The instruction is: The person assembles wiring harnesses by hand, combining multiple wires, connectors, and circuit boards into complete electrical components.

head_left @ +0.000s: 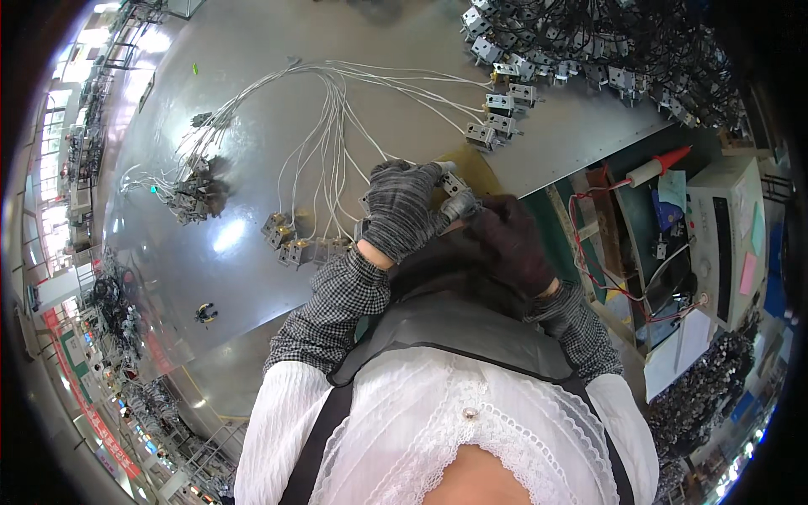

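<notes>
In a grey knitted glove, my left hand point(402, 206) closes its thumb and fingers around a small silver metal block with holes point(454, 184). That block is over a yellowish-brown pad point(480, 171) at the table edge. My right hand point(512, 240), in a dark maroon glove, is curled close beside the left thumb; what it grips, if anything, is hidden. White wires point(334, 109) fan across the metal table point(252, 181). They run to several similar blocks point(295, 251) left of my left hand and to more blocks point(492, 133) beyond the pad.
At the far right lies a big heap of metal blocks with black cables point(619, 50). Another wired cluster point(195, 198) sits on the left of the table. Right of me stand a grey instrument box point(728, 236), a red-tipped probe point(661, 167) and its looping red cable point(581, 240).
</notes>
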{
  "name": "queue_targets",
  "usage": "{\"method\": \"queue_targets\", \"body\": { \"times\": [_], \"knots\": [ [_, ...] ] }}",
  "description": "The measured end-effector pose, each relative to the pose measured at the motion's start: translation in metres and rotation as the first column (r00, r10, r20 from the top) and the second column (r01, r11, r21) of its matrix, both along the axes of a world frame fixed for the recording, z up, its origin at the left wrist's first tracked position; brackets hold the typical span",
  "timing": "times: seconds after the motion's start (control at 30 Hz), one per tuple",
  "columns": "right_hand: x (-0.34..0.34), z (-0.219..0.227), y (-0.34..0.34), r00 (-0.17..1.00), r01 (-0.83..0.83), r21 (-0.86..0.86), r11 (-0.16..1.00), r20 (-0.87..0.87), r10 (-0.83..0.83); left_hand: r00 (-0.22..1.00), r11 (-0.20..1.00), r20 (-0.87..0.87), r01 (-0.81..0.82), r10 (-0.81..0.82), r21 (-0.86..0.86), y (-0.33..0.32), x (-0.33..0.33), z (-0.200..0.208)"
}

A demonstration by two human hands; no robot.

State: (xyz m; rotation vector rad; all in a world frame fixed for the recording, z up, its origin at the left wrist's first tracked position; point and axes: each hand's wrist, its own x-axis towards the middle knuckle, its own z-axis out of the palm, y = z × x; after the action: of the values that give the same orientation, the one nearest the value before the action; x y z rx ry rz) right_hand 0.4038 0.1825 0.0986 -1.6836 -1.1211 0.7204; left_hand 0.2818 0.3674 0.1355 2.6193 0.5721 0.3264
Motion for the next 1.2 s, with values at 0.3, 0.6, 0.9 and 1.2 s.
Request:
{"method": "queue_targets", "body": {
  "times": [0.3,0.6,0.9,1.2],
  "knots": [
    [0.003,0.001,-0.002,0.905,-0.049,-0.13,0.99,-0.425,-0.011,1.0,1.0,0.023,0.004,-0.004,0.004,0.001,0.0,-0.003],
    [0.009,0.005,0.001,0.839,-0.055,-0.066,0.996,-0.544,0.011,0.998,0.999,-0.061,-0.023,0.024,0.023,-0.003,0.0,0.008],
    [0.014,0.002,-0.003,0.914,-0.266,0.09,0.96,0.341,0.221,0.989,0.998,-0.147,0.003,0.007,0.069,0.012,-0.051,0.002],
    [0.041,0.008,0.044,0.916,0.236,0.054,0.97,-0.345,-0.203,0.979,0.995,0.196,-0.029,0.047,-0.091,-0.005,-0.008,-0.022]
  ]
}}
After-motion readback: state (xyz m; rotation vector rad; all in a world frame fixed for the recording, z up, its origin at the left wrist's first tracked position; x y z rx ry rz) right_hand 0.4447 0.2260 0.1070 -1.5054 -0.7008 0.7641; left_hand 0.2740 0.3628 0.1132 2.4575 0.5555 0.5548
